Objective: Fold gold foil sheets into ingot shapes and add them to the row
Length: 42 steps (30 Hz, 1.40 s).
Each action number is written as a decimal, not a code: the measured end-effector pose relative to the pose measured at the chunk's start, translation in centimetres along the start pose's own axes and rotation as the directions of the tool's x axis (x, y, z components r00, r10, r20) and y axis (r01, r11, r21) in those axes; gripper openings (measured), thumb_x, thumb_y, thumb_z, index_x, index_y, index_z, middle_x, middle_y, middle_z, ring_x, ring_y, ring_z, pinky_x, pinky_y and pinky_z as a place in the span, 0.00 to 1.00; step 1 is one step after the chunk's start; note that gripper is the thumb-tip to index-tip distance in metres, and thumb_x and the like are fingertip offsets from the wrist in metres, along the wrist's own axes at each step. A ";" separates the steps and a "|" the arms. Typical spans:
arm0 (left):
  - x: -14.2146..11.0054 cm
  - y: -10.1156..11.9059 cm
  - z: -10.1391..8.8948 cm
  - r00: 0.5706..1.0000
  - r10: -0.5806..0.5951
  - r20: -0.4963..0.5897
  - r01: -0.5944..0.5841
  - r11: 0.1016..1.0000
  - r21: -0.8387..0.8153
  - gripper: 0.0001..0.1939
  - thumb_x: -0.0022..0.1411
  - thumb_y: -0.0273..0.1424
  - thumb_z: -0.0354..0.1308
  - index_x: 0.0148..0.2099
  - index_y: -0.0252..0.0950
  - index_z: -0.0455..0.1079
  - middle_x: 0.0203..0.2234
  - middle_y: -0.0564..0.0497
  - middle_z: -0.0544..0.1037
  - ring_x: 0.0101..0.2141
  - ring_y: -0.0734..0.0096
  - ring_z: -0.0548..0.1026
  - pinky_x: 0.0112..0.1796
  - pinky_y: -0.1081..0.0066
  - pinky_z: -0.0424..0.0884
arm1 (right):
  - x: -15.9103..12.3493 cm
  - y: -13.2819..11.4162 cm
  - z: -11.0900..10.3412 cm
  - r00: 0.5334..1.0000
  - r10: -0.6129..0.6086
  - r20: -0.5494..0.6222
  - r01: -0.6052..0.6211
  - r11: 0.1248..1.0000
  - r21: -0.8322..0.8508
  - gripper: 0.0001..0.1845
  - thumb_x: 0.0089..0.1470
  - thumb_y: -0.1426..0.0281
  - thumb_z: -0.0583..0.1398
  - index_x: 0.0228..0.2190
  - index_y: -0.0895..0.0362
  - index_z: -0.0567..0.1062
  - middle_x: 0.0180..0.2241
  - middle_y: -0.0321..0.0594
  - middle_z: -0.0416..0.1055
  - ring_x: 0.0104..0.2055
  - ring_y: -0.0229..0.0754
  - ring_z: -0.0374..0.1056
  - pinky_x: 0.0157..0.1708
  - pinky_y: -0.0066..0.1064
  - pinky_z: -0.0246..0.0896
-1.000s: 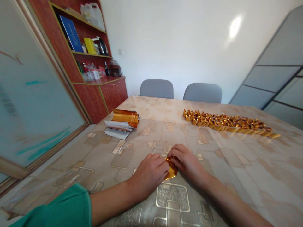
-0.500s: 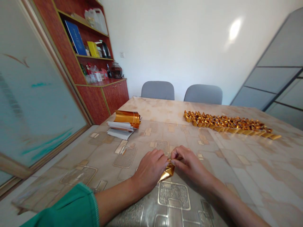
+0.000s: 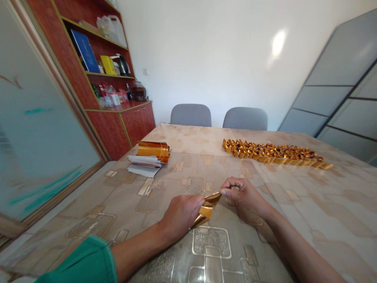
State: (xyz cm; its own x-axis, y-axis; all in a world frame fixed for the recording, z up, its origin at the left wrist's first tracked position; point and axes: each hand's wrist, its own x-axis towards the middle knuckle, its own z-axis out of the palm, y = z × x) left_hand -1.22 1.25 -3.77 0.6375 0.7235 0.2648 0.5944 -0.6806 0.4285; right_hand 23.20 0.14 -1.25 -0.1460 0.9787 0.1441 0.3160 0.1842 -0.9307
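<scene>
A piece of folded gold foil paper (image 3: pixel 207 211) is between my two hands, low over the near middle of the table. My left hand (image 3: pixel 183 214) is closed on its left side, with the fingers over the paper and partly hiding it. With thumb and forefinger pinched together, my right hand (image 3: pixel 242 196) grips the paper's upper right tip. The foil stretches between the hands, creased, with a pointed corner at the right.
Rows of folded gold paper pieces (image 3: pixel 273 152) stand at the table's back right. At the back left lie a curled gold foil stack (image 3: pixel 153 149) and white-backed sheets (image 3: pixel 143 169). Two grey chairs (image 3: pixel 191 115) stand behind the patterned tablecloth (image 3: pixel 297 204).
My right hand has moved right and slightly up from my left, drawing out a tip of the gold paper. More of the foil now shows. The whole view has shifted a little.
</scene>
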 end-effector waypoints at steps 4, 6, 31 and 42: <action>1.0 0.3 -0.5 0.975 -0.154 -0.160 0.100 0.946 -0.307 0.20 0.71 0.36 0.40 0.30 0.36 0.65 0.22 0.53 0.71 0.25 0.70 0.69 0.28 0.73 0.61 | -0.1 -1.5 -0.1 0.998 -0.014 -0.059 0.016 0.999 0.039 0.22 0.55 0.49 0.60 0.25 0.55 0.74 0.24 0.36 0.70 0.28 0.39 0.64 0.31 0.32 0.60; 1.7 0.8 -0.8 0.936 -0.258 -0.239 0.111 0.861 -0.496 0.20 0.71 0.39 0.42 0.30 0.36 0.64 0.22 0.54 0.69 0.25 0.70 0.68 0.28 0.73 0.61 | -0.5 -2.1 1.1 0.999 0.017 0.027 -0.020 0.994 0.112 0.24 0.55 0.47 0.59 0.28 0.56 0.75 0.27 0.38 0.72 0.28 0.39 0.64 0.31 0.32 0.61; 1.4 2.2 -2.0 0.870 -0.014 -0.493 -0.243 0.857 -0.454 0.04 0.65 0.28 0.54 0.36 0.36 0.69 0.29 0.52 0.75 0.31 0.71 0.72 0.33 0.72 0.68 | -2.0 -2.4 3.5 0.899 -0.426 -0.103 0.349 0.839 -0.418 0.05 0.57 0.72 0.59 0.29 0.53 0.70 0.27 0.36 0.69 0.31 0.42 0.65 0.31 0.31 0.58; -0.8 3.0 -0.8 0.834 0.527 -0.161 -0.482 0.840 0.251 0.12 0.69 0.26 0.50 0.31 0.36 0.68 0.28 0.52 0.75 0.29 0.70 0.69 0.30 0.68 0.63 | -1.9 -0.6 2.4 0.831 -0.466 0.303 0.536 0.529 -0.658 0.09 0.61 0.74 0.59 0.28 0.55 0.72 0.29 0.38 0.71 0.34 0.43 0.61 0.36 0.35 0.52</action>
State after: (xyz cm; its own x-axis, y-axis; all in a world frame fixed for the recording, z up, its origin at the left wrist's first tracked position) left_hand -0.31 -1.27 -2.00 0.7661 0.2638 0.5861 0.3151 -0.9489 0.0151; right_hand 21.01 -2.00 -1.82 -0.5523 0.7005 0.4519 0.7055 0.6815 -0.1943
